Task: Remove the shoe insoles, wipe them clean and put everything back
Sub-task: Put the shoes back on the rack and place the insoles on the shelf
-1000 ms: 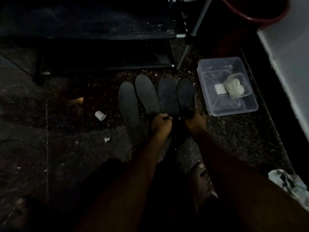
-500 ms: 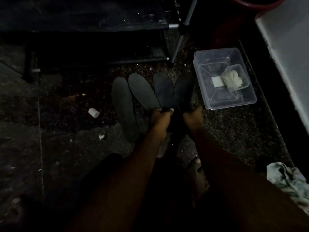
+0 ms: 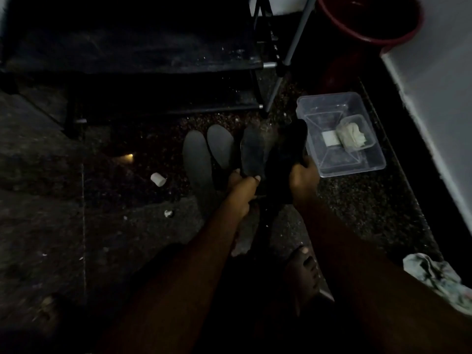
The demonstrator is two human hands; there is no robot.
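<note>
Going on: the person has both hands at the heel ends of the insoles, middle of the frame. Looks like the picking-up bit, either just before wiping or just before refitting.
Left hand [image 3: 242, 183]: fingers curled round the heel of the third insole [image 3: 251, 152], with its toe end pointing up the frame.
Right hand [image 3: 304, 175]: wrapped round the bottom of a dark piece [image 3: 291, 146] just right of that, tipped up over the edge of the clear tub [image 3: 378, 162]. It's too dark to call; might be the fourth insole, might be a shoe.
Other insoles: the far-left insole [image 3: 198, 159] and second insole [image 3: 220, 145] lie flat on the floor side by side, nobody touching them.
Wiping stuff: a pale wad of cloth [image 3: 351, 135] sits inside the tub, right of centre. A crumpled rag [image 3: 439, 279] is at lower right.
Next move: probably needs one hand freed to grab a cloth while the other steadies an insole.
</note>
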